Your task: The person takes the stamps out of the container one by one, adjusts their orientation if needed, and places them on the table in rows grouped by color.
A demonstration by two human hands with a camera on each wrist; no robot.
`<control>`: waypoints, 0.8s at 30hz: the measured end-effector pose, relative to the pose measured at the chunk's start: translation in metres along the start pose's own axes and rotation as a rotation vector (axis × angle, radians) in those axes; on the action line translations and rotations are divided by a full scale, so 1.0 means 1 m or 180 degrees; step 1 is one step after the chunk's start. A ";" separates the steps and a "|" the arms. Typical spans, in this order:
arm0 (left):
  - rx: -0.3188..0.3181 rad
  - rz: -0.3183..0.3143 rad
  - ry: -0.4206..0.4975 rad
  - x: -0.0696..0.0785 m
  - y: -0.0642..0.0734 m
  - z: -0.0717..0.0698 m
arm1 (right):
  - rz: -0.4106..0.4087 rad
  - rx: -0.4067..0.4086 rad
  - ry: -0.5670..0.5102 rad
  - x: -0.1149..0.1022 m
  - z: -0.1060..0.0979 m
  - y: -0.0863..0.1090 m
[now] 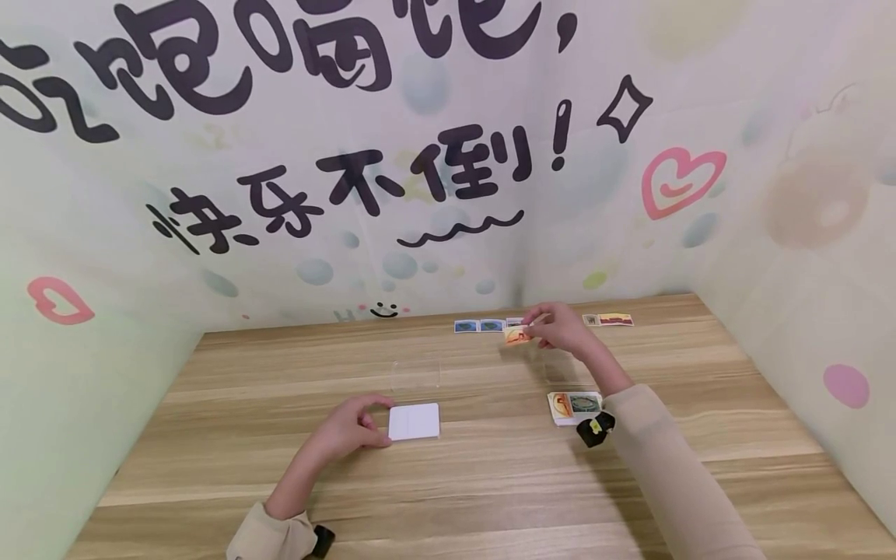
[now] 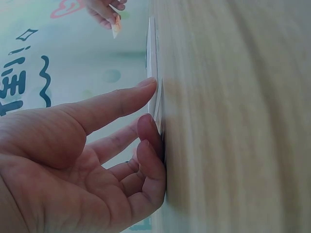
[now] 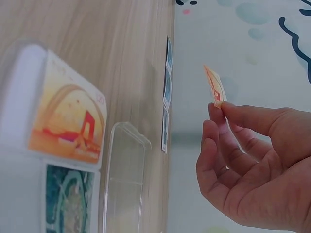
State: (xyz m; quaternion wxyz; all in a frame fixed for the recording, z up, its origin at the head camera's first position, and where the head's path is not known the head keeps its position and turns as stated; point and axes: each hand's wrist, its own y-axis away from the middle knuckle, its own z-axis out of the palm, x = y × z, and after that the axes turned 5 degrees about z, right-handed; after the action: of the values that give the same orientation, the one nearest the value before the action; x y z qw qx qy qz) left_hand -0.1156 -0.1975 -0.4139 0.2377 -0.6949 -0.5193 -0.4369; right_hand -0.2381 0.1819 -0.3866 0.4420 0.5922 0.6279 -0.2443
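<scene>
My right hand point(image 1: 560, 327) pinches a small orange stamp point(image 3: 216, 87) between thumb and fingertips, held up above the back of the table. Below and behind it lies a row of stamps, with two blue stamps point(image 1: 467, 326) at its left end. My left hand point(image 1: 350, 426) holds a stack of white cards point(image 1: 414, 421) at its left end, thumb at the near corner and index finger at the far one. Near my right wrist lies a second stack point(image 1: 560, 411), topped by an orange stamp point(image 3: 70, 116) and a green stamp point(image 3: 70, 199).
Two clear plastic lids lie on the wooden table point(image 1: 315, 498), one lid point(image 1: 416, 375) behind the white cards and another lid point(image 3: 127, 179) behind the stamp stack. A red-and-yellow stamp point(image 1: 617, 319) lies at the back right. A printed cloth point(image 1: 336, 280) stands along the table's back edge.
</scene>
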 end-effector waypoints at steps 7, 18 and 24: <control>-0.0010 0.0013 0.0022 -0.001 0.001 0.000 | -0.0027 0.0024 0.0022 0.003 -0.003 -0.001; 0.0003 0.0010 0.0009 -0.002 0.001 0.000 | 0.0019 0.0013 0.0143 0.005 -0.008 -0.002; -0.0015 0.0017 0.0030 -0.003 0.001 0.000 | 0.0044 0.0014 0.0201 0.006 -0.012 -0.005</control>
State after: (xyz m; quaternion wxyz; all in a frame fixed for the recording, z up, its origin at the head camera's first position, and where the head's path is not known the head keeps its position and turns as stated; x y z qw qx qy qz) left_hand -0.1150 -0.1990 -0.4162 0.2397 -0.6947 -0.5154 -0.4408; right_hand -0.2453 0.1940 -0.3874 0.4223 0.6049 0.6369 -0.2239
